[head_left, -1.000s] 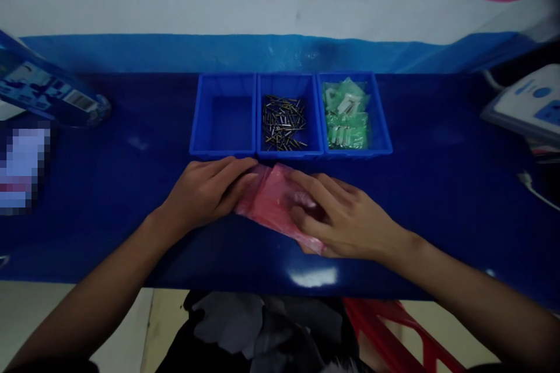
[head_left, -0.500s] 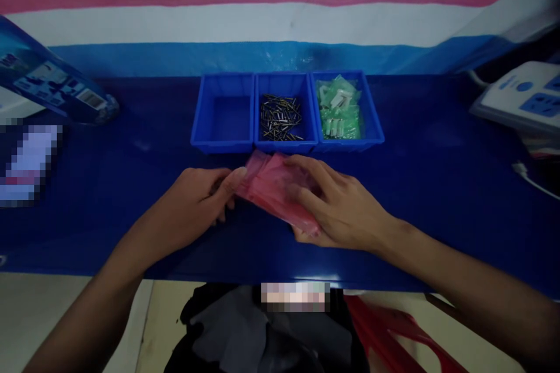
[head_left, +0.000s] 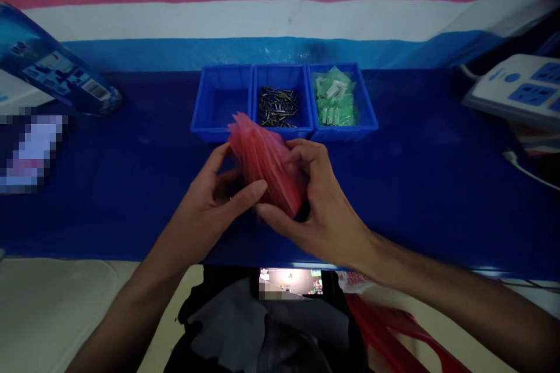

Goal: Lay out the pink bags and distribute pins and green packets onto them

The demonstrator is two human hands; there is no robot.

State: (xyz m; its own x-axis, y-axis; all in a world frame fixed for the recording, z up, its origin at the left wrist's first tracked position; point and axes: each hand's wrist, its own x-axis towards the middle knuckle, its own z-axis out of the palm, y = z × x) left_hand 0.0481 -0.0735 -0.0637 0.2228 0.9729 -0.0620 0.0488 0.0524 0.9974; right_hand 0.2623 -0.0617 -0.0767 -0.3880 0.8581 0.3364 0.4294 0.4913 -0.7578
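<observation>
Between my two hands a stack of thin pink plastic bags (head_left: 266, 157) is held tilted above the table, its left ends fanned into many layers. My left hand (head_left: 214, 192) grips the lower left side, thumb on the front and fingers behind. The right side is pinched by my right hand (head_left: 319, 198), its fingers curled over the top and its thumb along the bottom. Just beyond the bags stand three joined blue bins: a left bin (head_left: 225, 93) with a bare floor, a middle bin holding metal screw-like pieces (head_left: 277, 108), and a right bin holding green plastic packets (head_left: 335, 96).
A blue bottle-like package (head_left: 61, 64) lies at the left, above a blurred-out phone-like object (head_left: 35, 148). At the right are a white power strip (head_left: 520, 84) and a white cable (head_left: 529, 169). A lit screen (head_left: 291, 281) rests at my lap, beside a red stool (head_left: 394, 326).
The pink bags have turned more upright and their layers have spread apart. My left hand has shifted right and under them; my right hand has re-gripped with its thumb below.
</observation>
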